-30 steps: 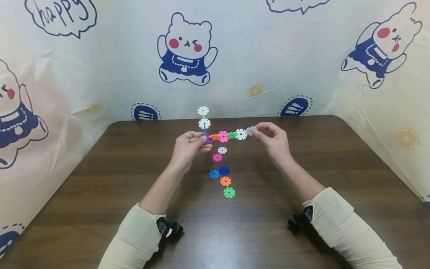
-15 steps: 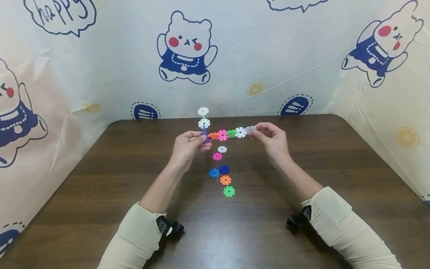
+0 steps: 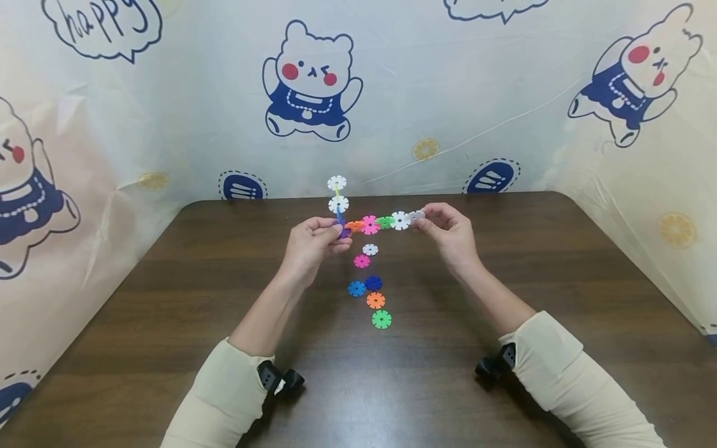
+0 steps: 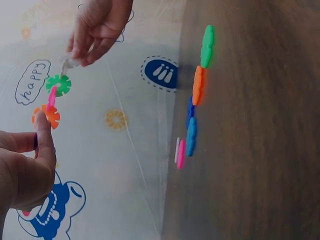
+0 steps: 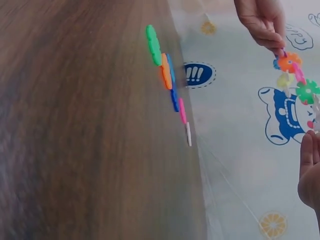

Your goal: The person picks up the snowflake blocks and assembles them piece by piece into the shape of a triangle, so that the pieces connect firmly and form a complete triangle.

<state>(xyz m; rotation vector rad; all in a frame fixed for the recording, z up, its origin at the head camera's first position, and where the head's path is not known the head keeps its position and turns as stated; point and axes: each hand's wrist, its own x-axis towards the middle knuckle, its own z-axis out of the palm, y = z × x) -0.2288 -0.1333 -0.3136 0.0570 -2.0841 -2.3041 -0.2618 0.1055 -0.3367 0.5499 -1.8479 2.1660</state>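
A chain of snowflake discs (image 3: 370, 224), slotted together edge to edge, is held up between both hands above the table. My left hand (image 3: 308, 249) pinches the purple disc (image 3: 344, 233) at its left end, between thumb and fingers. My right hand (image 3: 451, 239) pinches the white disc (image 3: 415, 216) at the opposite end. Between these ends come orange, pink, green and white discs. From the purple disc a branch rises, with a blue piece and two white discs (image 3: 338, 204). In the left wrist view, the orange disc (image 4: 52, 119) shows just beyond the left fingertips.
Loose discs lie flat on the brown table below the chain: white (image 3: 370, 249), pink (image 3: 361, 261), light blue (image 3: 356, 289), dark blue (image 3: 373, 283), orange (image 3: 376, 300) and green (image 3: 381, 320). A printed cloth (image 3: 392, 93) hangs behind the table.
Both hands and the chain have shifted very slightly to the left. The grip of each hand looks the same, and the loose discs stay where they were.
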